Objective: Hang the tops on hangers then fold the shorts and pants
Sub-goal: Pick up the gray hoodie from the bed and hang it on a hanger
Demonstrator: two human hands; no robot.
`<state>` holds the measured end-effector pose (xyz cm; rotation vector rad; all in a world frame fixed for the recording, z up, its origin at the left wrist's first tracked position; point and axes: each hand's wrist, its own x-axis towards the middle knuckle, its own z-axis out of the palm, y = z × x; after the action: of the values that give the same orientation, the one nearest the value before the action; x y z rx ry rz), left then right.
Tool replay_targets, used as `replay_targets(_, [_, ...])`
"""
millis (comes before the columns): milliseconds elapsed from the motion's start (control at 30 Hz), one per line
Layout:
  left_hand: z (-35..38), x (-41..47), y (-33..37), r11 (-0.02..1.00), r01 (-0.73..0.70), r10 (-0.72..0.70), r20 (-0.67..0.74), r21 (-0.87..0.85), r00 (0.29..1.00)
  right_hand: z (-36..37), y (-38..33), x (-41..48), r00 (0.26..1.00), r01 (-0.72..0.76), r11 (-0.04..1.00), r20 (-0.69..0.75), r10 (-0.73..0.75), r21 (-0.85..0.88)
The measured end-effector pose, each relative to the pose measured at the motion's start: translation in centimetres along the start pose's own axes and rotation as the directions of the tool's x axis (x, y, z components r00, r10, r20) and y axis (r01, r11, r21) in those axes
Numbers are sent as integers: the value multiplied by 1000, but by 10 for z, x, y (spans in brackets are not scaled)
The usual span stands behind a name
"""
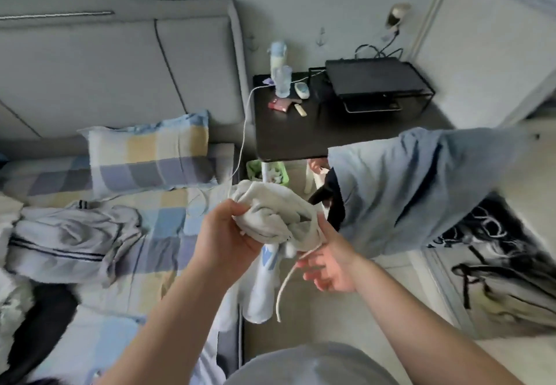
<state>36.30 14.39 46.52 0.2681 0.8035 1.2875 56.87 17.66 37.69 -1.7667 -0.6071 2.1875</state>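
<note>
Hanging in the air over the edge of the bed [168, 219], the pale garment [270, 213] is bunched into a ball. Its drawstring [284, 288] suggests it is shorts or pants, but I cannot tell which. The left hand [228, 234] has a closed grip on the bunch, with fingers and thumb curled into the cloth. The right hand [328, 264] is just beside it and a little lower. Its grip is open, the fingers are spread and nearly straight, and the drawstring lies across them and hangs down loose.

To the right a blue top [421, 192] hangs, blurred, and its hanger is not clear. On the left of the bed lies a heap of grey clothes [69, 234], and behind it a checked pillow [150, 156]. The black desk [288, 137] stands beyond with a bottle [281, 80].

I think the risk is in opening the bunch. If only one hand holds it, the cloth can slip and fall to the floor beside the bed. The loose drawstring can catch on the fingers or be pulled out of its waistband. The fold can also come out crooked if the waistband is not found first.
</note>
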Motion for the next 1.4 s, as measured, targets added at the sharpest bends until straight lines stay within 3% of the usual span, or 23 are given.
replay_targets(67, [29,6,-33,996,83,-86,69,42,994,-42,0,-15,996,44,997,-81,-39,63])
replay_targets(200, [85,18,-104,963,241,-260,175,122,950,-137,15,-42,947,110,993,-298,-117,-39])
replay_targets(300, [127,28,-160,912,361,-397,200,192,896,-206,36,-58,840,190,981,-510,-184,-41])
replay_targets(467, [193,52,-254,739,465,-551,38,487,834,-326,66,-107,591,350,932,-750,-298,-96])
replay_targets(567, [235,70,-296,675,404,-492,-33,618,870,-382,78,-140,443,379,902,-816,-372,-205])
replay_targets(667, [276,94,-324,643,288,-374,-38,710,927,-418,72,-172,359,437,876,-854,-378,-204])
replay_targets(833, [366,128,-346,546,-94,-174,222,832,959,-457,42,-229,230,581,783,-877,-421,-224])
replay_targets(933, [433,141,-348,505,-292,-133,408,812,903,-475,10,-270,74,667,687,-891,-448,-289])
replay_targets(1100, [555,164,-330,493,-521,-71,629,697,774,-505,-63,-339,-198,675,563,-852,-484,-477])
replay_targets(1233, [650,184,-308,579,-596,-79,766,556,638,-524,-130,-389,-393,626,492,-790,-471,-605])
replay_targets(1400, [763,201,-273,652,-659,-77,897,376,436,-547,-212,-448,-573,531,448,-695,-435,-719])
